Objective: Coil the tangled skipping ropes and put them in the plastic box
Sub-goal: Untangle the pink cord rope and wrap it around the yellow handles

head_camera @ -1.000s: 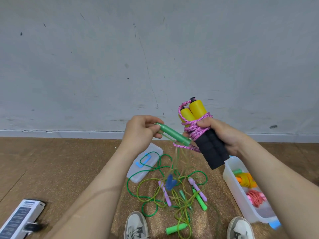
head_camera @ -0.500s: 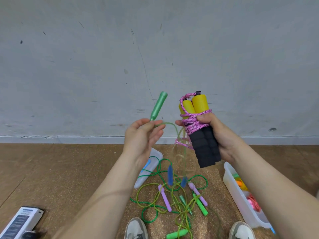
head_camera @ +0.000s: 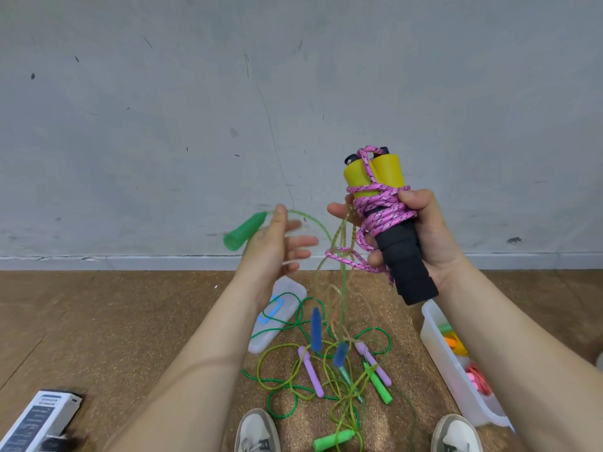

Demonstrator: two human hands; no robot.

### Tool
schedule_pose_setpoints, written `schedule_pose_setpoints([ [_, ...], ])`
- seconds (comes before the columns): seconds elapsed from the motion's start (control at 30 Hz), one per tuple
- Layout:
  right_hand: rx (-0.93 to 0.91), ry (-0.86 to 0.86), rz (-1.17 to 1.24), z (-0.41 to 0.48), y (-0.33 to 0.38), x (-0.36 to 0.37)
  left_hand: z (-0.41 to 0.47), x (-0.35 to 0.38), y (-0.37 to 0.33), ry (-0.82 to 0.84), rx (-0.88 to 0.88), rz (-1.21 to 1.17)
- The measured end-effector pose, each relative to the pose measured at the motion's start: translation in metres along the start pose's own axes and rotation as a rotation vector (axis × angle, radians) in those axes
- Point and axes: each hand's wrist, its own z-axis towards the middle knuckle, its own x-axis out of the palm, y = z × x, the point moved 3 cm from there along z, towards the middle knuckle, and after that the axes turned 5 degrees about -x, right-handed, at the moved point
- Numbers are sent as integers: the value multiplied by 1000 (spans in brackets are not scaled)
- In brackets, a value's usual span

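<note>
a scuffed grey wall (head_camera: 163, 125) fills the upper half, and a brown cork-like floor (head_camera: 98, 321) lies below it. at the right edge of the floor stands the clear plastic box (head_camera: 439, 357), with orange, green and pink bundles (head_camera: 476, 380) already inside. between the person's two pale shoes (head_camera: 257, 432) sprawls the tangle of thin ropes (head_camera: 326, 370), green and yellow-green cords with purple, blue and green handles. the box's lid (head_camera: 284, 288) lies flat just beyond it, partly under a green loop. a printed carton (head_camera: 39, 419) sits in the lower left corner.

the right hand (head_camera: 430, 230) is raised before the wall, its fingers clasped round the yellow-and-black handles (head_camera: 404, 265). the pink rope (head_camera: 381, 210) is wound about them, with a loose loop hanging beneath. the left hand (head_camera: 270, 249) is blurred, its fingers spread and straight, grasping nothing. a green handle (head_camera: 244, 231) hangs just beside its thumb. its thin cord (head_camera: 313, 220) arcs over toward the right hand and drops into the tangle.
</note>
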Motion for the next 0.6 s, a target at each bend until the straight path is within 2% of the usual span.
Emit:
schedule_pose_setpoints([
  [0.1, -41, -10, -10, 1, 3, -3, -8, 9, 9, 300, -152, 212],
  [0.2, -56, -34, -30, 2, 6, -6, -17, 12, 12, 476, -91, 282],
  [0.37, -22, -4, -12, -1, 8, -4, -13, -1, 4, 365, 62, 360],
  [0.47, -4, 3, -50, -1, 7, -4, -17, -2, -6, 374, 176, 343],
  [0.6, 36, 11, -63, 1, 4, -3, -22, 3, -13, 285, 329, 501],
])
